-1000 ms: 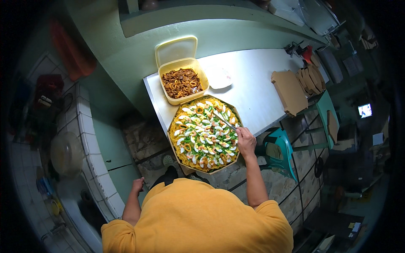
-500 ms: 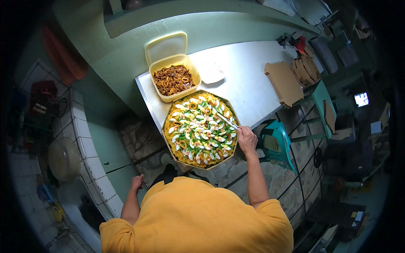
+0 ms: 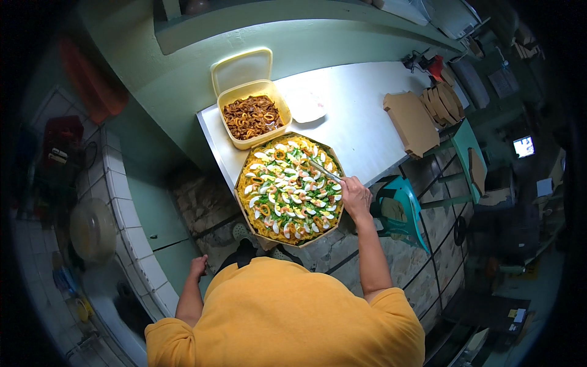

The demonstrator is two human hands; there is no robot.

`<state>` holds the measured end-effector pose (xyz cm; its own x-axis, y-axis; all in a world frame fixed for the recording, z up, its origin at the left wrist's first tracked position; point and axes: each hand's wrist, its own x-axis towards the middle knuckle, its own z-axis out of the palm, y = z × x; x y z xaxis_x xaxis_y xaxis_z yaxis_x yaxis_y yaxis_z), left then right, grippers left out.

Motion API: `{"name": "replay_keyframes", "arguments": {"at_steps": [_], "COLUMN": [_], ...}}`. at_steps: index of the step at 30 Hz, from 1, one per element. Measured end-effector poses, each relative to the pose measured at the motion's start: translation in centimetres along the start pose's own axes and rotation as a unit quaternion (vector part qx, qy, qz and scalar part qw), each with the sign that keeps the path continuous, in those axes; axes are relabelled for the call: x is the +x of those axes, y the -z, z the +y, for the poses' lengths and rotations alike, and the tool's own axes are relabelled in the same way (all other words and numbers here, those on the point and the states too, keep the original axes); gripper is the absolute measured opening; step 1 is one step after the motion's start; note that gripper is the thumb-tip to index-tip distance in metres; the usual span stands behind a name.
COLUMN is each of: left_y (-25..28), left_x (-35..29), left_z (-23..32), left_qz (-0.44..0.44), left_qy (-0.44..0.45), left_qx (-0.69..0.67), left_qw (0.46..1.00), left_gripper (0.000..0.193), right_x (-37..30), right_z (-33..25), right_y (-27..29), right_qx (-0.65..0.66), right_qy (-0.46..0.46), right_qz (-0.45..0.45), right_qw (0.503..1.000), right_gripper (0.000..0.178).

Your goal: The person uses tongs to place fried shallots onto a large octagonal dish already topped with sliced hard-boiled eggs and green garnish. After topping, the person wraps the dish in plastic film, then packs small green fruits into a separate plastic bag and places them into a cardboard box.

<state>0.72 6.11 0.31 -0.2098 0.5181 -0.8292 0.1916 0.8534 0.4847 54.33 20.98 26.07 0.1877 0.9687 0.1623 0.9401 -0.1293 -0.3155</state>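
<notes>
A pair of metal tongs (image 3: 325, 170) is held in my right hand (image 3: 355, 197), fingers closed round its handle. The tips reach into the topping on the right half of a large round dish of yellow noodles (image 3: 249, 211), covered with egg wedges, shrimp, squid rings and chopped greens. This dish fills an octagonal cardboard box (image 3: 331, 150) whose near part overhangs the table's front edge. My left hand (image 3: 199, 265) hangs low at my side with its fingers curled, apart from the food. Behind the box stands a yellow plastic container (image 3: 243, 144) of brown-sauced squid rings (image 3: 249, 116).
The white table (image 3: 361, 92) runs along a green wall. A white tray (image 3: 307, 109) lies beside the container, whose lid (image 3: 243, 68) leans on the wall. Cardboard boxes (image 3: 411, 125) sit at the right end. A teal plastic chair (image 3: 406, 211) stands right; a tiled counter (image 3: 137, 241) lies left.
My right hand and the tongs have shifted slightly left and away from me over the dish. My left hand stays low at my side.
</notes>
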Motion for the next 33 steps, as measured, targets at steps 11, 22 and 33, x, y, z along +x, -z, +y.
{"name": "replay_keyframes", "arguments": {"at_steps": [11, 22, 33], "left_y": [0.1, -0.3, -0.3], "left_x": [-0.4, 0.0, -0.1], "left_z": [-0.5, 0.2, 0.1], "left_qz": [0.014, 0.003, 0.0], "left_qy": [0.03, 0.019, 0.011], "left_qx": [0.021, 0.009, 0.014], "left_qw": [0.999, 1.0, 1.0], "left_gripper": [0.037, 0.039, 0.039], "right_x": [-0.2, -0.1, 0.0], "right_z": [0.2, -0.2, 0.0], "right_y": [0.2, 1.3, 1.7], "right_qx": [-0.064, -0.045, -0.053], "right_qy": [0.087, 0.081, 0.073], "right_qz": [0.024, 0.046, 0.042], "right_qw": [0.994, 0.995, 0.995], "right_gripper": [0.013, 0.012, 0.013]}}
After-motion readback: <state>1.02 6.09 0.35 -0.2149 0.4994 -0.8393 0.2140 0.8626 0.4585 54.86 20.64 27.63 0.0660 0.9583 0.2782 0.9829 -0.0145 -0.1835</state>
